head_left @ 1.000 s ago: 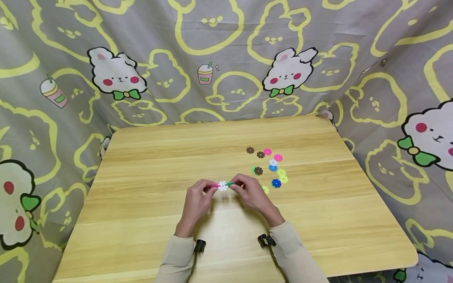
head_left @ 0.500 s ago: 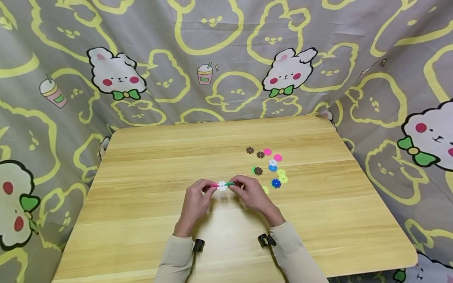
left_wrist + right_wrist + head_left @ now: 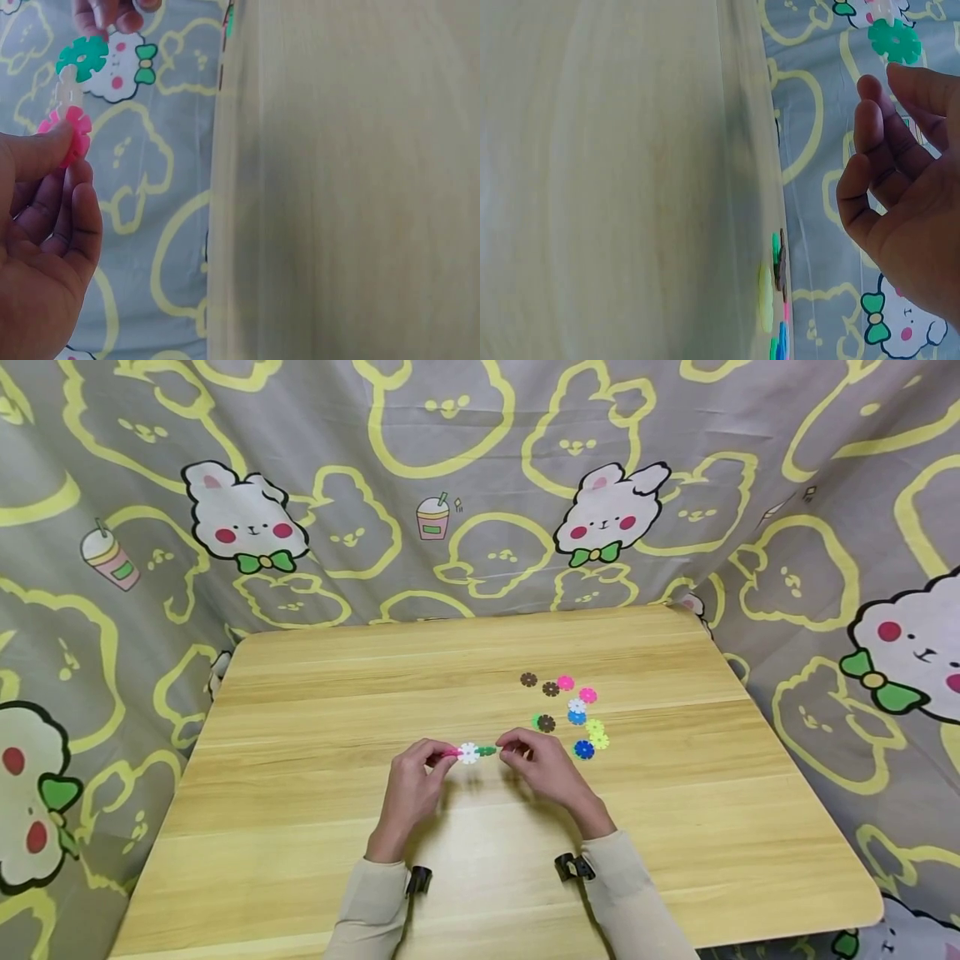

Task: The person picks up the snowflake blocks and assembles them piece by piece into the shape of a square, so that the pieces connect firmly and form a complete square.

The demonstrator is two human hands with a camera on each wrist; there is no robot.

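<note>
My left hand [image 3: 415, 779] pinches a pink notched plastic disc [image 3: 79, 133] between thumb and fingers. Slotted into that piece is a white disc [image 3: 468, 753], and a green disc [image 3: 487, 751] is joined on the white one's far side, so the three form a short row held above the table. My right hand [image 3: 546, 768] is just right of the green disc, its fingers bent and relaxed with nothing between them. In the right wrist view, a small gap shows between its fingertips [image 3: 895, 71] and the green disc.
Several loose discs lie on the wooden table [image 3: 300, 710] right of centre: brown ones [image 3: 528, 679], pink ones [image 3: 588, 695], a white one [image 3: 577, 705], yellow ones [image 3: 599, 740] and a dark blue one [image 3: 584, 750]. A patterned curtain [image 3: 495, 443] surrounds the table.
My right hand has let go of the green disc and drawn back a little to the right. The left hand keeps its pinch on the pink disc, almost unmoved.
</note>
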